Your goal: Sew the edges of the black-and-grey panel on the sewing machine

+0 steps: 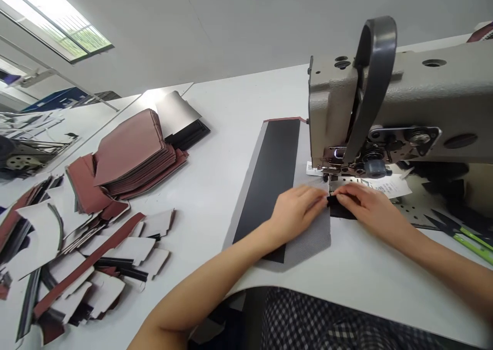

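Observation:
A long panel of grey mesh fabric (313, 245) with a black band (269, 180) lies on the table, its right edge running up to the needle area of a sewing machine (423, 98). My left hand (296, 211) rests over this panel, fingertips closed together on its edge just in front of the presser foot (333, 177). From the other side, my right hand (362, 201) pinches a small black piece of material (341, 210) beside the same spot. The fingertips of both hands nearly meet. A white printed label (314, 169) shows at the panel's edge, partly behind the machine head.
Green-handled scissors (468, 239) lie at the right. A stack of maroon panels (131, 147) stands on the table at the left, with a silvery sheet (177, 111) behind it. Loose white, black and maroon cut pieces (103, 268) spread across the near left. Another white label (395, 186) lies under the machine arm.

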### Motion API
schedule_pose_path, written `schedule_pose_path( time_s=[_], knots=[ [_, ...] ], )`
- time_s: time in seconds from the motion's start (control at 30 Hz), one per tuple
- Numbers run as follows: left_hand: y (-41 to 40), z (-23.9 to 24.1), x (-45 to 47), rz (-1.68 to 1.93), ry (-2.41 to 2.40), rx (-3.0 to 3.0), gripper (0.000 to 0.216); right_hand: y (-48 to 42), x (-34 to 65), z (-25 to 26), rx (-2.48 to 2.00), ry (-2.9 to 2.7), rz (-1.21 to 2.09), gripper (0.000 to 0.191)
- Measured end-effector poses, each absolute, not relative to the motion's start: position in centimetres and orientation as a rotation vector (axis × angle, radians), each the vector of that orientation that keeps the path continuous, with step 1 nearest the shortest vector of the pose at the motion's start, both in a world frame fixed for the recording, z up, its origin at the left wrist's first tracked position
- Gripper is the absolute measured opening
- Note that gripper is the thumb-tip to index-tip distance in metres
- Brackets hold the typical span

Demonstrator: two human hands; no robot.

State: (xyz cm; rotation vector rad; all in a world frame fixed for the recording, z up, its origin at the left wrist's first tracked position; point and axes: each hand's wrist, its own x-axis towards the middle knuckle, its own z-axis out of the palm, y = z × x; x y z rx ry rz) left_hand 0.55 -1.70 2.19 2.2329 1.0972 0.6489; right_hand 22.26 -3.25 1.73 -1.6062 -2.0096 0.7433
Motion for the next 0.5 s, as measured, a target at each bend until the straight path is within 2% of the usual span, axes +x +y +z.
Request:
schedule_pose_path(
  time_s=[0.07,0.17,0.3,0.5],
  knots=[
    [-0.3,1.8,-0.3,0.618,1.080,2.604,0.029,-1.7,21.9,0.9,-1.655,-2.052,0.581,0.034],
    [0.6,1.1,-1.0,0.529,0.985,2.831,0.036,-0.3,21.4,-0.2,-1.716,-2.078,0.470,0.031],
    [0.2,0.6,-1.3,0.442,0.920,2.890,0.047,0.0,21.0,-0.7,-1.756,-2.126,0.340,0.027],
    [0.2,0.5,-1.1,0.351,0.951,2.869,0.048,0.0,20.9,-1.2,-1.797,-2.178,0.159,0.027]
  ],
)
